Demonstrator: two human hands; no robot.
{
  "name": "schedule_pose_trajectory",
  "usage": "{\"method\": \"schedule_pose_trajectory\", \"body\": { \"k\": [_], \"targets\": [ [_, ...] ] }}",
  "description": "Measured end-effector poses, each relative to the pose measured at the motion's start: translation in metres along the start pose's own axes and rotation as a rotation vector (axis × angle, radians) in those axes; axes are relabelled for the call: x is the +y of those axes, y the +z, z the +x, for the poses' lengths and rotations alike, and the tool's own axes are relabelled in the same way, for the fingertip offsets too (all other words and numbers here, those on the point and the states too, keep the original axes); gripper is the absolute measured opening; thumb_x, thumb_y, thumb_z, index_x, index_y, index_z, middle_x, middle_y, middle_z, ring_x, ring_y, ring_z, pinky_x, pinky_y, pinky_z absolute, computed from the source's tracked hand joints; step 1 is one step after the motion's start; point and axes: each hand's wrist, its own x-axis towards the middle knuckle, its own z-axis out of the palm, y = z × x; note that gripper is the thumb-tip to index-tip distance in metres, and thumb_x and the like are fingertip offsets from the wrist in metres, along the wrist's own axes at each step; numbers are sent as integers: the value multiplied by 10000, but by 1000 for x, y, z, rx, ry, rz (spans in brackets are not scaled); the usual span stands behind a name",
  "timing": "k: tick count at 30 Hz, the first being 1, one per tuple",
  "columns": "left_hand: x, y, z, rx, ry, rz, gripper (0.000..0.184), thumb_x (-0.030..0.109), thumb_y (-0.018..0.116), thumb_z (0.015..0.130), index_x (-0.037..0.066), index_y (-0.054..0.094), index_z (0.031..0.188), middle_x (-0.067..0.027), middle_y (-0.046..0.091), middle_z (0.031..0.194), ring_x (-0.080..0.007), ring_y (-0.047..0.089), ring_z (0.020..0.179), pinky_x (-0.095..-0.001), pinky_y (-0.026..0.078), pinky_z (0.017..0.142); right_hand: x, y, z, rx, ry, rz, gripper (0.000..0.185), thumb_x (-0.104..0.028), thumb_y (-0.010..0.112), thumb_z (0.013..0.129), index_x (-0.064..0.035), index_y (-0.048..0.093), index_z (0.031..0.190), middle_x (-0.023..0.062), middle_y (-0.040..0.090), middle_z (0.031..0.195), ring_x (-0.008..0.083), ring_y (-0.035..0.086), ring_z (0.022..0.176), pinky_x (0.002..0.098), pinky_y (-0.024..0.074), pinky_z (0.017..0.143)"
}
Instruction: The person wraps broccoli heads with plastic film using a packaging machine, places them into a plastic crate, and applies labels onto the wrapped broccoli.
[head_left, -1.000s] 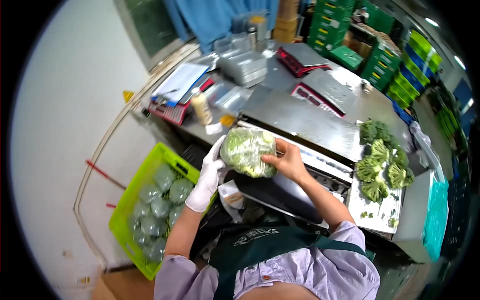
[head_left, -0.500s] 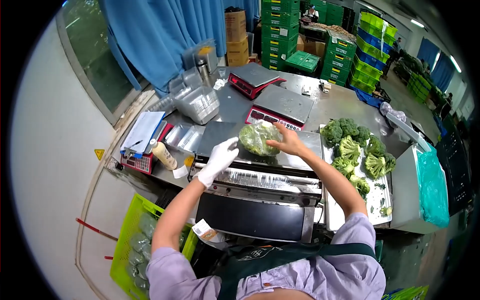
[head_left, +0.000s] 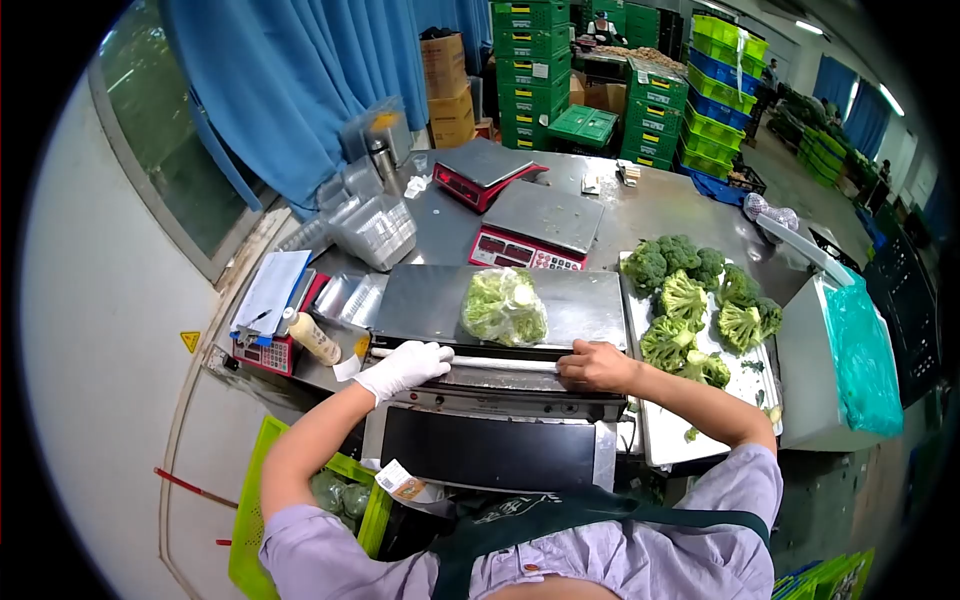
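Note:
A head of leafy green vegetable (head_left: 503, 307) in clear wrap rests on the metal plate (head_left: 590, 297) of a film-wrapping machine. Along the plate's near edge, a pale rod (head_left: 505, 365) with clear cling film runs between my hands. My left hand (head_left: 408, 368), in a white glove, is closed at its left part, fingers curled over the film's edge. Bare and closed too, my right hand (head_left: 598, 366) pinches at the right end. The fingertips of both are partly hidden. Below them lies the machine's black panel (head_left: 490, 447).
Broccoli heads (head_left: 685, 297) lie on a white tray (head_left: 665, 440) at right. Red scales (head_left: 525, 250) stand behind the plate. Clear plastic boxes (head_left: 372, 230), a bottle (head_left: 312, 337) and a clipboard (head_left: 270, 290) are at left. A green crate (head_left: 375, 510) sits below.
Both hands have come down and back toward me, from around the wrapped vegetable to the machine's near edge, and have closed there. The vegetable now lies released on the plate.

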Motion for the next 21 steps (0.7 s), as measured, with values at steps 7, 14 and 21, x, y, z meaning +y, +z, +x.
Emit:
{"method": "schedule_pose_trajectory", "body": {
  "k": [7,14,21],
  "targets": [
    [3,-15,6,59,-14,-14,229,242,540,838,125,577,1030,-96,581,887,-266,591,738,-382,499,591,-10,17,-9,79,386,132,163,-123,595,684,-117,584,847,10,602,824,246,554,784,363,516,627],
    [32,-48,-20,78,-322,-710,87,105,533,867,49,529,801,-91,541,774,-211,557,721,-324,447,649,-45,-2,-24,75,572,480,113,-124,521,853,-94,555,956,99,618,754,296,612,714,386,489,637],
    [51,-211,-23,456,-340,-1322,104,34,507,875,11,515,774,-86,581,908,-197,605,891,-287,454,814,-51,-158,-16,493,617,1188,164,-130,425,967,-24,543,1008,84,655,896,134,640,742,274,541,647]
  ]
}}
